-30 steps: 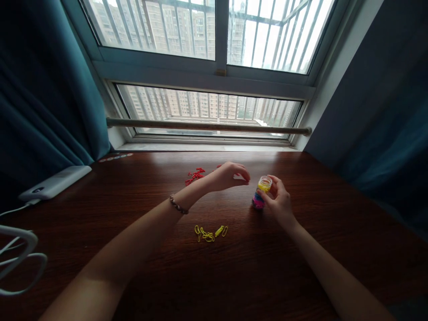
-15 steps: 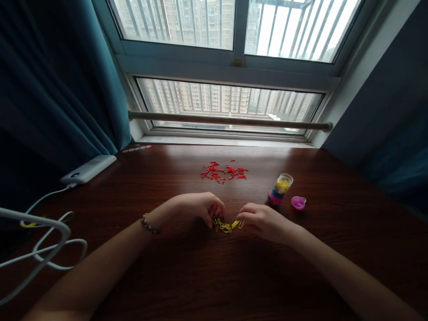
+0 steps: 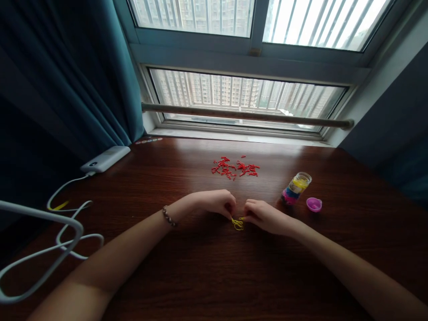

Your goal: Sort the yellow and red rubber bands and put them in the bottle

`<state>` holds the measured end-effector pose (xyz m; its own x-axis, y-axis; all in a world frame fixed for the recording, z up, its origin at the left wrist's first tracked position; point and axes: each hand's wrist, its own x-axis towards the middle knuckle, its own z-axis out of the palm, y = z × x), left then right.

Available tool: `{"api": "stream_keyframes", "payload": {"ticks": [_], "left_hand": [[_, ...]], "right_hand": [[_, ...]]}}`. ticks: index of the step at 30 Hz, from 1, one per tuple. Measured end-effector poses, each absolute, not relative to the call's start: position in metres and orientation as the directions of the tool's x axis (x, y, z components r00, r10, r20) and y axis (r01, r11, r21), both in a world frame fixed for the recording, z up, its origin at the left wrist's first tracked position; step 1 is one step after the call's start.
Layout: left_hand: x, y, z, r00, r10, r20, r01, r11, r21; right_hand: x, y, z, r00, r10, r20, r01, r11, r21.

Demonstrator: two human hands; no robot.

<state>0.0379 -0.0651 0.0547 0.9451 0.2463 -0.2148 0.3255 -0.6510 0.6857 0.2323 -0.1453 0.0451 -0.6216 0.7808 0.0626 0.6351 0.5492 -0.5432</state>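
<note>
A small bunch of thin yellow rubber bands [image 3: 238, 224] hangs together between my two hands, low over the dark wooden table. My left hand [image 3: 222, 203], with a braided bracelet at its wrist, pinches the bunch at its left end. On the other side, my right hand [image 3: 262, 216] has thumb and fingertips closed on the right end of the yellow loops. Beyond the hands lie two loose heaps of small red bands [image 3: 223, 168]. To the right of my right hand is a clear jar [image 3: 296, 189], with yellow, blue and pink layers inside.
A pink cap [image 3: 314, 204] lies right of the jar. At the left, a white power bank [image 3: 105, 159] has a cable plugged in, and thick white cable loops [image 3: 75, 227] cross the table's left side. A window with a rail [image 3: 247, 116] borders the far edge.
Both hands have come closer together and now pinch the yellow bands, which were spread out and are now bunched. The camera view has shifted, so everything sits farther right.
</note>
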Motion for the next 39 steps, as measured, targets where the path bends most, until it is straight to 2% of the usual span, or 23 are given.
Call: {"api": "stream_keyframes", "payload": {"ticks": [4, 8, 19, 22, 25, 28, 30, 32, 35, 39], "left_hand": [[0.038, -0.064, 0.055, 0.933, 0.283, -0.223, 0.355, -0.615, 0.704], [0.037, -0.066, 0.054, 0.927, 0.306, -0.217, 0.365, -0.600, 0.712], [0.038, -0.066, 0.052, 0.916, 0.360, -0.176, 0.370, -0.590, 0.718], [0.037, -0.064, 0.048, 0.909, 0.372, -0.187, 0.377, -0.549, 0.746], [0.037, -0.062, 0.044, 0.898, 0.395, -0.196, 0.386, -0.488, 0.783], [0.038, -0.063, 0.042, 0.884, 0.413, -0.221, 0.392, -0.394, 0.831], [0.040, -0.064, 0.042, 0.873, 0.426, -0.239, 0.403, -0.352, 0.845], [0.040, -0.064, 0.041, 0.866, 0.438, -0.242, 0.409, -0.341, 0.847], [0.040, -0.062, 0.038, 0.863, 0.441, -0.245, 0.408, -0.325, 0.853], [0.041, -0.061, 0.037, 0.859, 0.445, -0.253, 0.411, -0.304, 0.860]], "right_hand": [[0.219, -0.160, 0.034, -0.495, 0.860, 0.124, 0.646, 0.460, -0.610], [0.210, -0.170, 0.027, -0.436, 0.889, 0.139, 0.679, 0.427, -0.597], [0.200, -0.182, 0.031, -0.465, 0.880, 0.095, 0.805, 0.465, -0.367], [0.199, -0.181, 0.036, -0.441, 0.891, 0.106, 0.809, 0.445, -0.384], [0.215, -0.176, 0.062, -0.332, 0.921, 0.205, 0.785, 0.390, -0.482], [0.256, -0.169, 0.111, -0.103, 0.917, 0.386, 0.760, 0.323, -0.564], [0.291, -0.164, 0.144, 0.041, 0.873, 0.485, 0.773, 0.280, -0.569], [0.324, -0.158, 0.165, 0.096, 0.856, 0.508, 0.840, 0.204, -0.503], [0.356, -0.146, 0.172, 0.036, 0.909, 0.415, 0.901, 0.151, -0.407], [0.357, -0.131, 0.159, -0.086, 0.940, 0.330, 0.926, 0.197, -0.322]]}}
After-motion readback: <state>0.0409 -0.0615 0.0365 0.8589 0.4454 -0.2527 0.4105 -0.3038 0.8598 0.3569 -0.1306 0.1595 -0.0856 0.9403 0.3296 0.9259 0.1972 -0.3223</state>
